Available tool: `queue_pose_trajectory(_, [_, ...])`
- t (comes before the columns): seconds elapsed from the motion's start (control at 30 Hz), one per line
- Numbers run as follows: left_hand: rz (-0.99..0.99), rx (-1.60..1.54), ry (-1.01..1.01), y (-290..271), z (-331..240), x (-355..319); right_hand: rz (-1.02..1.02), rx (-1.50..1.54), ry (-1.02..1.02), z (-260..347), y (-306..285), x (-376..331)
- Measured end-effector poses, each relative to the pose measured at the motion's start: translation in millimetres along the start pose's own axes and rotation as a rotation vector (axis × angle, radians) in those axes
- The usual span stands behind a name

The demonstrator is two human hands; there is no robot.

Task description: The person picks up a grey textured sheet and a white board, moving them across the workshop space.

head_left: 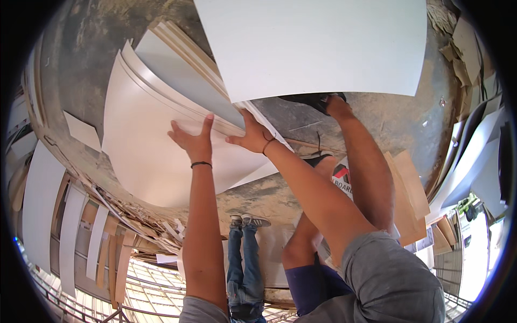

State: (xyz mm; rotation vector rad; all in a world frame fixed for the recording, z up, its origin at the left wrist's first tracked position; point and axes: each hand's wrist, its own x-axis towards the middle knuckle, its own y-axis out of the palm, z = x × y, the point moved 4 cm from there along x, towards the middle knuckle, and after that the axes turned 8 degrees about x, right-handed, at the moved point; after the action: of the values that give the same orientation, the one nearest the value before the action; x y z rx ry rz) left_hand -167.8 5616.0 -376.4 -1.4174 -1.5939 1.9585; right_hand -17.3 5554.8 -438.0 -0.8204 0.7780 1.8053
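My left hand, with a black band at the wrist, lies flat with spread fingers on the top sheet of a stack of white curved-edge boards on the concrete floor. My right hand, with a thin cord bracelet, grips the edge of a thin white board where the stack's layered edges meet. A grey-blue sheet lies among the upper layers. A large white panel lies just beyond both hands. My bare legs and a black shoe stand to the right of the stack.
Another person in blue jeans and sneakers stands close behind me. Brown cardboard sheets lie at the right. Long white strips and wood offcuts lean at the left. Scrap pieces litter the far right floor.
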Motion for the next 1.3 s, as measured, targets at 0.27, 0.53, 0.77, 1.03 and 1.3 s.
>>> queue_pose_trajectory(0.27, [0.033, -0.031, -0.066, -4, -7, -8, 0.025, -0.084, 0.020, -8, 5, 12])
queue_pose_trajectory(0.53, [0.023, -0.030, -0.065, -1, -3, -6, -0.009, 0.006, -0.026, -6, 4, 8])
queue_pose_trajectory(0.77, [0.044, -0.046, -0.074, -2, -5, -6, -0.044, -0.037, 0.078, -9, 2, 12])
queue_pose_trajectory(1.03, [0.057, -0.053, -0.082, -4, -1, -1, -0.018, -0.101, 0.135, -6, -3, 15])
queue_pose_trajectory(1.3, [0.064, -0.046, -0.074, -3, 0, -1, -0.084, -0.034, 0.074, -15, -1, 22])
